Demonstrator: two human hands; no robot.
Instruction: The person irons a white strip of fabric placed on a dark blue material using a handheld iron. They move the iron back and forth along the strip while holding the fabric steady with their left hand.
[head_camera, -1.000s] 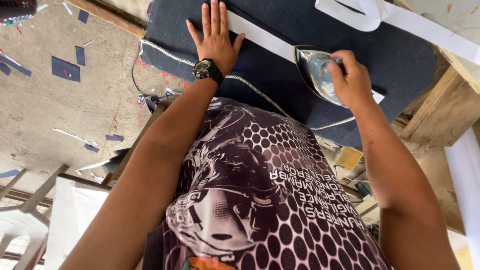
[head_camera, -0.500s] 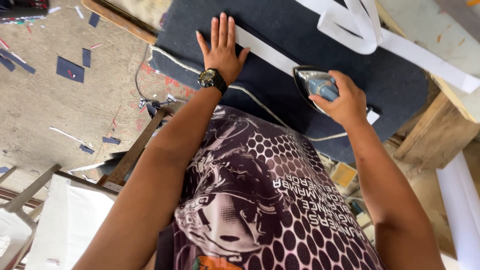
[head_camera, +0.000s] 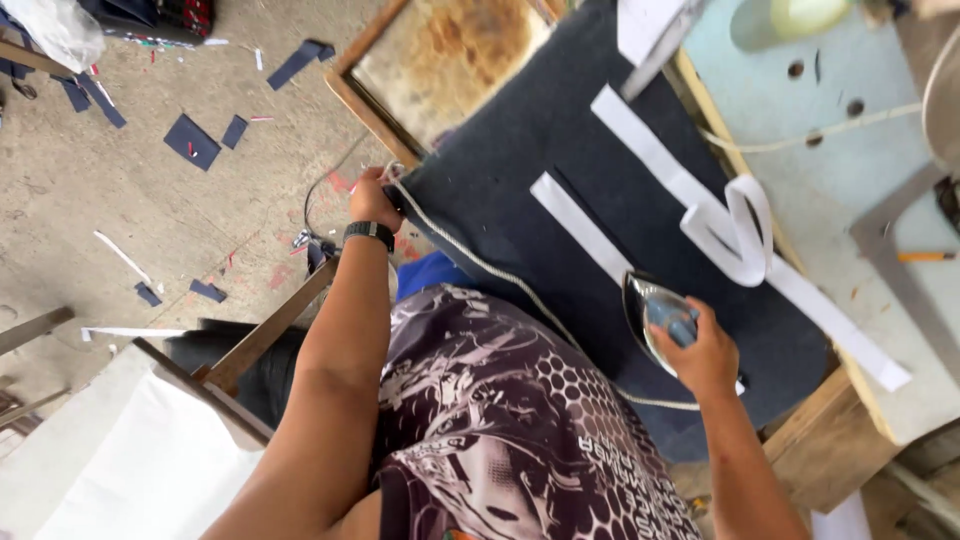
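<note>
Gripping the blue handle of the iron (head_camera: 660, 310), the right hand (head_camera: 700, 350) has its fingers curled tight and presses the soleplate on the near end of a white fabric strip (head_camera: 580, 225) lying on the dark padded surface (head_camera: 520, 130). The left hand (head_camera: 372, 200) closes on the braided cord (head_camera: 470, 255) at the pad's corner. Judging by the looped strip (head_camera: 735, 225) farther along, much pressing seems left.
</note>
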